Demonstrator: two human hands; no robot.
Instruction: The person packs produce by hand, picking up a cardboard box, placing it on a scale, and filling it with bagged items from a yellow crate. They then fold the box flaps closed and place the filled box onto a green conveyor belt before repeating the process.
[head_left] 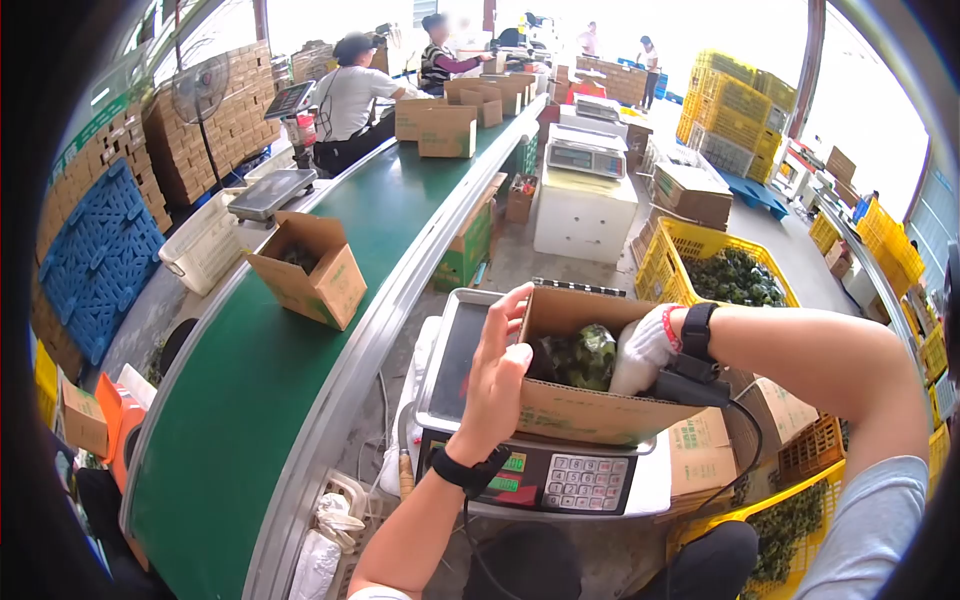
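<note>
Flanking the handled carton point(590, 412): green conveyor point(245, 400) (another box point(325, 285) aboard), yellow crates point(655, 262).

Carton point(600, 412) open from above, blocked at its sides, conveyor rail point(385, 318) left

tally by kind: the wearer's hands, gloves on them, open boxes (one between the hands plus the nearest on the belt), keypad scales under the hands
Hands: 2 (left hand, right hand)
White glove: 1
Open boxes: 2 (held box, belt box)
Keypad scale: 1
Total: 6
</note>
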